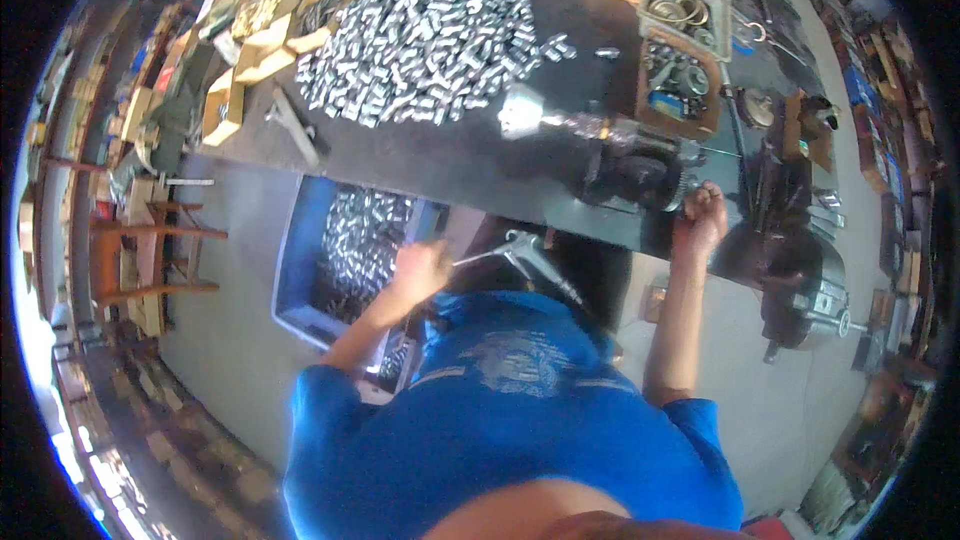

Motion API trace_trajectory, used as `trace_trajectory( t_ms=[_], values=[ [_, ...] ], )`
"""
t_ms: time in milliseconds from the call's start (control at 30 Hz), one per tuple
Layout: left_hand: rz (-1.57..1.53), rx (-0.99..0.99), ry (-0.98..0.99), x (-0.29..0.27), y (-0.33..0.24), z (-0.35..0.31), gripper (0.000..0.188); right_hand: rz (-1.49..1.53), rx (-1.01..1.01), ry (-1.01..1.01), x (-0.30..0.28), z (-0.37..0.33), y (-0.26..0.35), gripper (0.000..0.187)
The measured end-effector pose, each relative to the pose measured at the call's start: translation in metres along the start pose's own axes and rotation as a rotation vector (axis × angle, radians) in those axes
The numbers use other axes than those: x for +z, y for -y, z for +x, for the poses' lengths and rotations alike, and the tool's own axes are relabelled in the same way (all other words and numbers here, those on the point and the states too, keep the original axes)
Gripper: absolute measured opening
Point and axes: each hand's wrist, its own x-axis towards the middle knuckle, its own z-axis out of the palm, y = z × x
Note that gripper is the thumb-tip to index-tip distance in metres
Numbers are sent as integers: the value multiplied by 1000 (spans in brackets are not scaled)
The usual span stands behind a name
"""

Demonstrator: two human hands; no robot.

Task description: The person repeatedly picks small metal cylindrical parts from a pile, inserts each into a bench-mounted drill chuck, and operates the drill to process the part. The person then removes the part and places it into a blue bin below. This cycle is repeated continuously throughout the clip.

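My left hand (423, 268) is a fist at the bench's front edge, beside a blue crate. A thin metal rod (478, 258) comes out of it and meets a branched, silvery metal piece (540, 262) in front of my shirt. On the right, my right hand (704, 212) has its fingers curled against the end of a dark, bench-mounted machine (640, 168); whatever lies inside those fingers is hidden. The machine's shaft runs leftward to a bright, shiny round end (520, 112).
A large heap of small metal cylinders (425, 45) covers the dark bench (420, 165). More cylinders fill the blue crate (290, 265) below. A flat metal bar (292, 127) lies left of the heap. Trays of fittings (680, 88) and a heavy vise (805, 290) stand to the right.
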Motion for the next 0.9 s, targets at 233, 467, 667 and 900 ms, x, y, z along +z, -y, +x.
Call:
trace_trajectory(
  t_ms=[233, 467, 667, 900],
  values=[
    [-212, -225, -82, 20, 29, 3, 14, -32, 5, 6, 6, -5, 3, 21],
    [-435, -46, -108, -66, -26, 62, 6, -39, -1, -92, 11, -3, 2, 20],
    [-231, 494, -206, -106, -88, 203, 20, -12, 12, -140, 21, -2, 4, 14],
    [99, 408, -186, -34, -96, 348, 46, 20, 32, -49, 16, -4, 3, 18]
  ],
)
